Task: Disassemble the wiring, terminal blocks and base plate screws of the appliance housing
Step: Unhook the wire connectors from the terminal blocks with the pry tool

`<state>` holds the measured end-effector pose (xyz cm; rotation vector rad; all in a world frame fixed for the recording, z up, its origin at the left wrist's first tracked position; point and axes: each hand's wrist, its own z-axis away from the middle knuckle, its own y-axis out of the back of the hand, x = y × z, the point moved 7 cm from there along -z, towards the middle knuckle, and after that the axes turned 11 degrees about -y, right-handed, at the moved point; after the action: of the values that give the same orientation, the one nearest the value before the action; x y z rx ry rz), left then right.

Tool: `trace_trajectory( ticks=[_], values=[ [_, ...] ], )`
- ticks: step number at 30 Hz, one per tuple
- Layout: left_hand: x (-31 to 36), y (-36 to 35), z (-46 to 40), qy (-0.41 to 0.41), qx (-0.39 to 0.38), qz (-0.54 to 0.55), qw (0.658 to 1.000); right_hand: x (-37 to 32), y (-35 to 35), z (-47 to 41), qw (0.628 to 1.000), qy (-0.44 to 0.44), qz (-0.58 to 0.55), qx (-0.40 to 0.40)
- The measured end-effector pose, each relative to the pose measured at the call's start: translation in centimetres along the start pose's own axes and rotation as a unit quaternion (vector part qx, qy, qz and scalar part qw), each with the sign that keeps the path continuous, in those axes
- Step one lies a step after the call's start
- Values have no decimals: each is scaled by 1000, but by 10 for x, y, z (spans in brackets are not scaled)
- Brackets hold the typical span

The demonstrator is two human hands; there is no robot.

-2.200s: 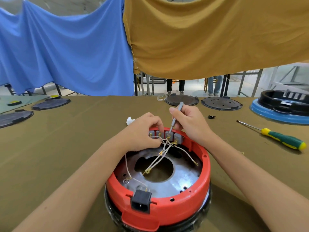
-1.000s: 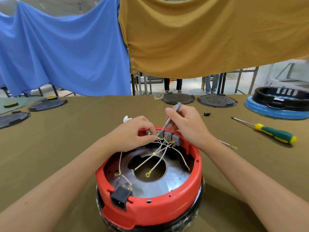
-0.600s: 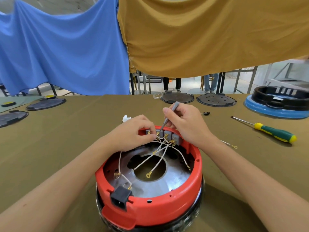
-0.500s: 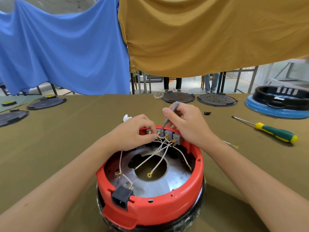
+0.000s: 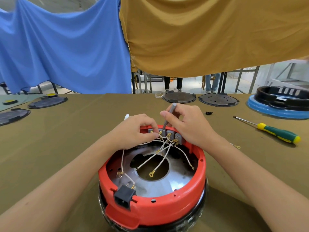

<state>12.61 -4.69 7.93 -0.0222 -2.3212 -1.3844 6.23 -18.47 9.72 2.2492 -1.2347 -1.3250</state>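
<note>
A round red appliance housing (image 5: 167,205) stands upside down on the table in front of me, its metal base plate (image 5: 168,183) showing inside. Grey terminal blocks (image 5: 170,133) sit along its far rim, and several white wires (image 5: 155,160) with brass ring ends run from them across the plate. My left hand (image 5: 135,130) pinches a wire right at the blocks. My right hand (image 5: 189,124) holds a thin grey screwdriver (image 5: 168,117), tilted with its tip down in one block. A black power socket (image 5: 124,197) sits in the near rim.
A green and yellow screwdriver (image 5: 277,133) lies on the table to the right. Black round plates (image 5: 178,97) and a black part on a blue ring (image 5: 280,107) are at the far right; more dark plates (image 5: 47,102) lie far left. One loose wire (image 5: 235,146) lies right of the housing.
The housing has turned a little, its socket shifting left. Both hands have stayed at the terminal blocks, the grey screwdriver's tip moving one block to the left.
</note>
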Motion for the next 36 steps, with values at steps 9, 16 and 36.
trace_trajectory(
  ticks=[9, 16, 36],
  values=[
    [-1, -1, 0, 0, -2, 2, 1000, -3, 1, 1, 1000, 11, 6, -2],
    [-2, -1, 0, -2, 0, 2, 1000, -3, -1, 1, 1000, 14, 15, -5],
    [-1, -3, 0, 9, -5, 21, 1000, 35, -18, -21, 968, -188, -155, -52]
  ],
)
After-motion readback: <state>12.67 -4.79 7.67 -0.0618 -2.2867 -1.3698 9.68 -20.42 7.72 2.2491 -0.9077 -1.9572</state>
